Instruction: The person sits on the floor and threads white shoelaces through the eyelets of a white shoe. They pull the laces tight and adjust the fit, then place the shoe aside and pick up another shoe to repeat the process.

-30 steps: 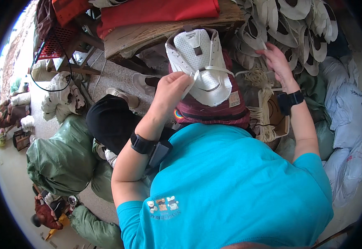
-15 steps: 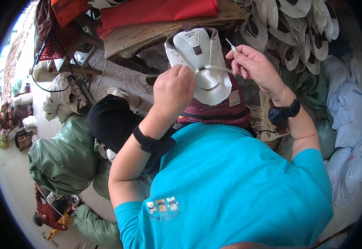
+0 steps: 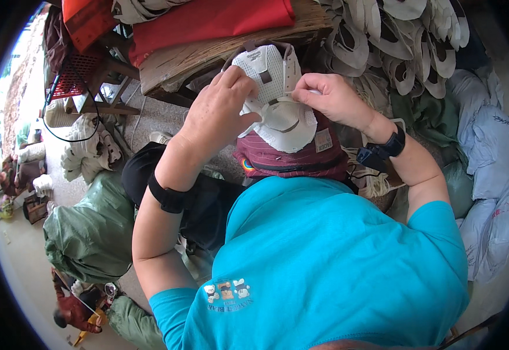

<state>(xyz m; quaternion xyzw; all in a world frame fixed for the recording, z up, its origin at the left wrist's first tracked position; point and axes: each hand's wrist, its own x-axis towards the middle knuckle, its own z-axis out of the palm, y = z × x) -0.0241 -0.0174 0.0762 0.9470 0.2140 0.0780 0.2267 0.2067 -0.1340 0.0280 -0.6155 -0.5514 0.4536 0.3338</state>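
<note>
The white shoe upper (image 3: pixel 298 137) sits directly under my fingers, its tongue away from me and its rounded toe toward my body. My right hand (image 3: pixel 336 99) is at its right eyelet edge, thumb and forefinger pinched together on a white lace (image 3: pixel 316 92). My left hand (image 3: pixel 216 105) arches over the left eyelet edge, fingers bent and thumb apart below them; I cannot tell whether they grip anything. Beneath the upper, just nearer me than my fingertips, is maroon pinstriped cloth (image 3: pixel 289 165) bearing a pale label. Past my fingers stands a wooden table (image 3: pixel 207 55), with red cloth (image 3: pixel 219 26) lying on it. Beyond my right fingers, to the far right, pale grey shoe pieces (image 3: pixel 353 55) hang in a cluster; farther right are white sacks (image 3: pixel 490 140). Well to the left of my left fingers, and nearer me, bulges a green sack (image 3: pixel 88 233).
</note>
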